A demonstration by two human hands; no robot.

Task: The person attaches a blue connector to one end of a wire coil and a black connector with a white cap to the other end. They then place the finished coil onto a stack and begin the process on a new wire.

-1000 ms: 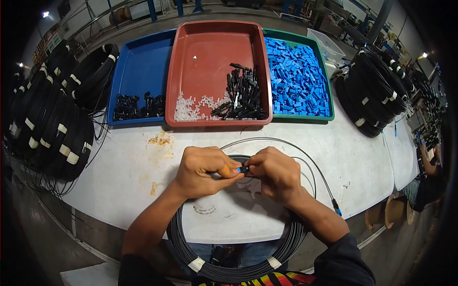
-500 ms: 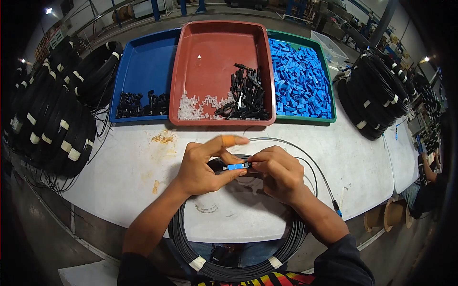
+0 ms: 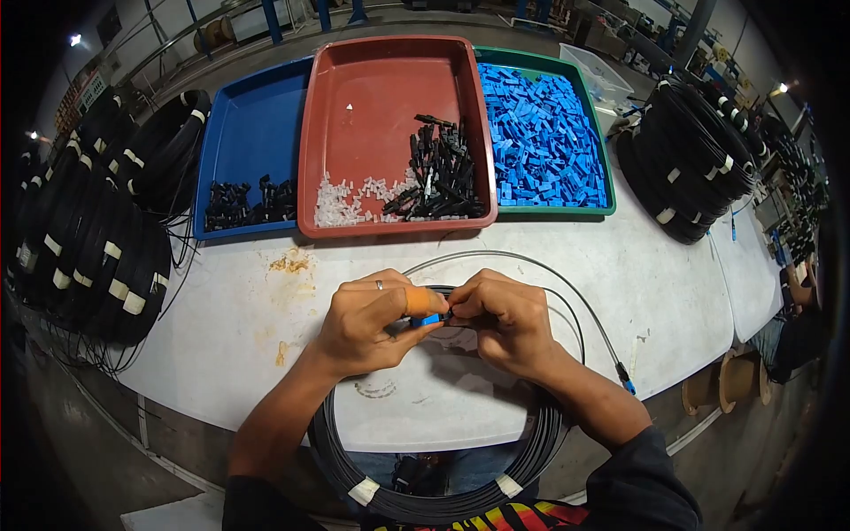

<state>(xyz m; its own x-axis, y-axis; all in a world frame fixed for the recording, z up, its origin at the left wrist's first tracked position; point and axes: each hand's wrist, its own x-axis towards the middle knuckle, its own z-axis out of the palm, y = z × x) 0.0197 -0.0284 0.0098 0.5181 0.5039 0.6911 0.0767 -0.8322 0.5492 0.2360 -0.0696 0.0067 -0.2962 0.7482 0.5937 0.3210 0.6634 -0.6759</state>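
No writing is legible. Your left hand [image 3: 367,323] and right hand [image 3: 500,317], grips closed, pinch a small blue connector [image 3: 430,319] above the black cable coil [image 3: 425,496] on the bench [image 3: 673,292].

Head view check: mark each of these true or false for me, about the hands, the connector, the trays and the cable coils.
1. Both hands pinch a small blue connector between them. True: left hand and right hand meet on it.
2. The red tray is full of blue parts. False: it holds clear and black parts; the blue ones fill the green tray.
3. A coil of black cable lies under the forearms. True.
4. The blue tray sits right of the red one. False: it sits to its left.
5. The left hand's forefinger is bare. False: an orange wrap covers it.
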